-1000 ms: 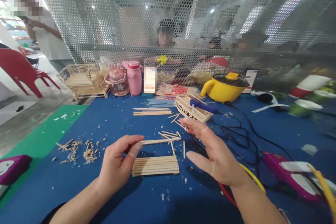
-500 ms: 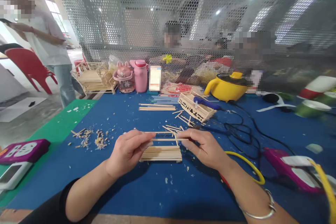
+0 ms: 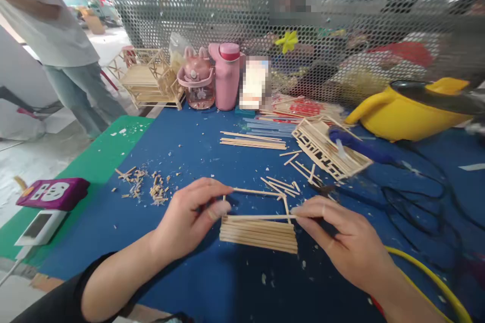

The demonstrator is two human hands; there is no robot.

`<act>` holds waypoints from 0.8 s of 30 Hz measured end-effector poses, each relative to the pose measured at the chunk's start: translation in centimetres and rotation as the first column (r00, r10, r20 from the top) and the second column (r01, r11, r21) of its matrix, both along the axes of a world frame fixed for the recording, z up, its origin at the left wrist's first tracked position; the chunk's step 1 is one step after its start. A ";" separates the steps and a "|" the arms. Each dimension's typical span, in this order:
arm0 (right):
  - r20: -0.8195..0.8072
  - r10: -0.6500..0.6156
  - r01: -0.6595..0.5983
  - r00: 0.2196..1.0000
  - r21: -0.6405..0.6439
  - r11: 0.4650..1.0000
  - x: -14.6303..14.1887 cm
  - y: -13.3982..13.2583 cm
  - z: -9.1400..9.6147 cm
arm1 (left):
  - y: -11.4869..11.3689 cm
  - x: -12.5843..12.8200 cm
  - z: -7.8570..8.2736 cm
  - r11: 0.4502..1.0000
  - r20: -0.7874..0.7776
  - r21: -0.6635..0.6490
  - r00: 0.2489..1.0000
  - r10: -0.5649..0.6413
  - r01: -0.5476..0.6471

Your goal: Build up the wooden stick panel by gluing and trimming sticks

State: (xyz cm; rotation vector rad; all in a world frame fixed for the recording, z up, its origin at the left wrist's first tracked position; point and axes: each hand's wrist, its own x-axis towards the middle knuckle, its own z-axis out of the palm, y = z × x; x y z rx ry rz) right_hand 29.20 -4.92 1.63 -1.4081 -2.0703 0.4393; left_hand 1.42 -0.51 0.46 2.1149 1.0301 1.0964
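Note:
A thin wooden stick [image 3: 261, 217] runs level between my two hands, just above the far edge of a small panel of wooden sticks [image 3: 257, 237] laid side by side. A rectangular stick frame [image 3: 261, 192] rises behind that panel. My right hand [image 3: 341, 234] pinches the stick's right end between thumb and fingers. At the other end, my left hand [image 3: 199, 217] is closed with its thumb by the stick's left tip, and its index finger touches the frame's top left corner. Those fingers partly hide the frame's left side.
Beyond lie loose sticks [image 3: 253, 142], a slatted stick piece [image 3: 322, 146] and a blue glue gun [image 3: 359, 149] with its cord. A yellow pot [image 3: 413, 113], pink bottle [image 3: 227, 78] and perforated screen [image 3: 212, 5] stand behind. Wood scraps [image 3: 159, 189] and a purple power strip [image 3: 55, 193] are left.
The view has tilted down and come closer. The stick now lies nearer the panel's far edge, with both hands still at its ends.

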 end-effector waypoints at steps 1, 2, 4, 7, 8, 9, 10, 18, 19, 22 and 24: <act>-0.009 -0.012 0.012 1.000 -0.001 1.000 0.0 0.1 -0.1 | 0.0 -0.4 0.0 0.990 -0.012 -0.086 0.994 0.107 -0.107; -0.012 -0.027 0.027 1.000 -0.011 1.000 0.0 0.2 -0.2 | 0.1 -0.8 -0.1 0.967 -0.038 -0.166 0.981 0.191 -0.194; -0.006 -0.050 0.049 0.999 -0.040 0.998 0.0 0.3 -0.5 | 0.0 -1.4 -0.3 0.918 -0.106 -0.297 0.964 0.242 -0.263; 0.002 -0.064 0.064 0.998 -0.039 0.997 0.0 0.3 -0.9 | -0.4 -1.6 -0.5 0.897 -0.171 -0.398 0.977 0.131 -0.190; 0.006 -0.066 0.066 0.998 -0.029 0.997 -0.1 0.3 -1.0 | -0.6 -1.5 -0.6 0.899 -0.181 -0.409 0.979 0.088 -0.157; 0.010 -0.066 0.066 0.998 -0.017 0.998 -0.1 0.3 -1.0 | -0.8 -1.3 -0.6 0.901 -0.186 -0.414 0.981 0.056 -0.130; 0.015 -0.064 0.064 0.998 -0.008 0.998 -0.2 0.3 -1.1 | -1.0 -1.2 -0.6 0.903 -0.190 -0.416 0.981 0.030 -0.108; 0.022 -0.009 0.009 1.000 -0.022 1.000 -0.9 0.3 -1.0 | -1.7 -0.9 -1.0 0.919 -0.155 -0.393 0.987 -0.037 -0.027; 0.022 -0.020 0.020 1.000 -0.020 1.000 -0.9 0.2 -1.0 | -1.7 -0.8 -1.1 0.921 -0.152 -0.390 0.988 -0.039 -0.023; 0.022 -0.049 0.049 0.999 -0.010 0.999 -0.9 0.1 -1.1 | -1.6 -0.8 -1.0 0.926 -0.144 -0.377 0.989 -0.033 -0.024; 0.019 -0.048 0.048 0.999 -0.014 0.999 -0.9 0.1 -1.2 | -1.6 -0.8 -1.0 0.926 -0.148 -0.375 0.989 -0.031 -0.027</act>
